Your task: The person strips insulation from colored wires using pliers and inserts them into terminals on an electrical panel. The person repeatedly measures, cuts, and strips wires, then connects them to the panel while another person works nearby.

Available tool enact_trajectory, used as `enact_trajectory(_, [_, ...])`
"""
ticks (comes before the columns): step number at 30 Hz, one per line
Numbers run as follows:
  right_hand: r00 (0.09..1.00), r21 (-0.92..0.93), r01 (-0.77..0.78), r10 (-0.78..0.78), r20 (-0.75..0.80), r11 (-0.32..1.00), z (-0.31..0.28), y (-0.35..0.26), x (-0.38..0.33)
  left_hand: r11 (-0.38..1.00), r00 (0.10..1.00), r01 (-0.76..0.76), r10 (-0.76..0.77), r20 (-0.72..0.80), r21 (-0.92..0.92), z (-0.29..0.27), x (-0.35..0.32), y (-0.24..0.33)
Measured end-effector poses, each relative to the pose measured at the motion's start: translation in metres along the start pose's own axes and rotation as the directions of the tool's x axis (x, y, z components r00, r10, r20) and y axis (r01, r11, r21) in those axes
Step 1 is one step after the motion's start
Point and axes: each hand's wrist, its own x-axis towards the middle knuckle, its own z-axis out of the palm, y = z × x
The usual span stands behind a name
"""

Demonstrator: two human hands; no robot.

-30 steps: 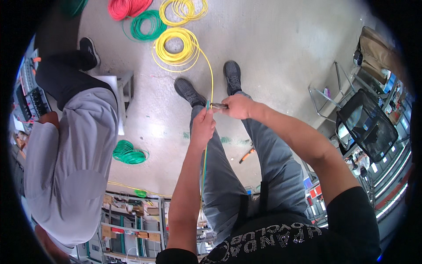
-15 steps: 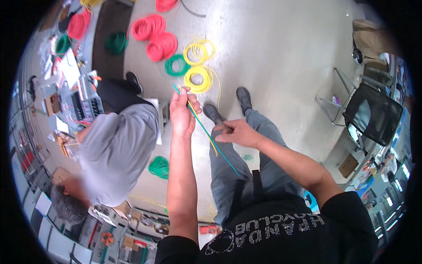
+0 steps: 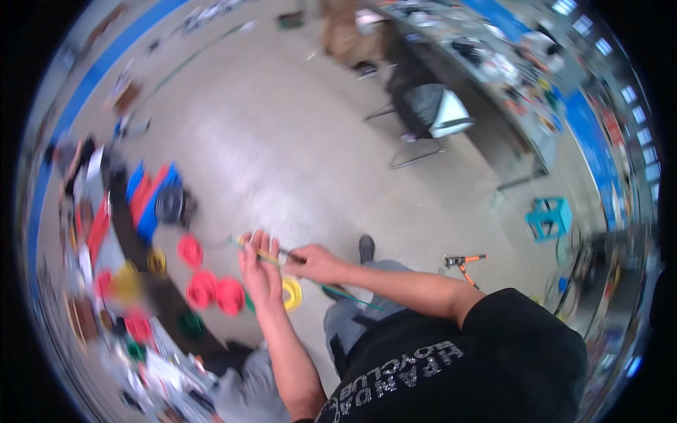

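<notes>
My left hand is raised in front of me, fingers pointing up. It holds a yellow wire and a green wire that slants down to the right below my right forearm; the green wire's tail shows there. My right hand has come up close beside the left one. Its fingers are closed round a short dark tool, whose tip reaches toward the wires. Blur hides the tool's kind and whether it touches the wires.
Red wire coils and a yellow coil lie on the floor beyond my left arm. A co-worker's grey sleeve is at lower left. A chair, a teal stool and an orange-black tool stand or lie to the right.
My view has swung to the right. My right hand has moved up from lower right to beside the left hand, bringing the dark tool near the wires. The left hand still holds the wires.
</notes>
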Motion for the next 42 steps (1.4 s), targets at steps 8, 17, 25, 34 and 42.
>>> enact_trajectory(8, [0.95,-0.167,0.164,-0.201,-0.238,0.972,-0.145,-0.044,-0.102,0.972,0.952,-0.091,0.02,0.306,0.218,0.191,-0.026,-0.057])
enact_trajectory(17, [0.95,0.263,0.152,-0.067,-0.306,0.953,-0.348,-0.029,-0.264,0.977,0.755,-0.112,-0.037,0.655,0.184,0.416,-0.039,-0.216])
enact_trajectory(25, [0.925,0.298,0.22,-0.101,-0.367,0.929,-0.492,0.011,-0.373,0.956,0.759,0.036,-0.216,0.615,0.291,0.556,-0.043,-0.364])
enact_trajectory(34, [0.769,0.356,0.265,0.026,-0.638,0.896,-0.619,0.063,-0.405,0.843,0.631,0.335,-0.532,0.565,0.42,0.659,-0.027,-0.558])
enact_trajectory(42, [0.678,0.415,0.219,0.169,-0.716,0.883,-0.771,0.083,-0.392,0.789,0.421,0.358,-0.613,0.668,0.499,0.803,0.021,-0.721])
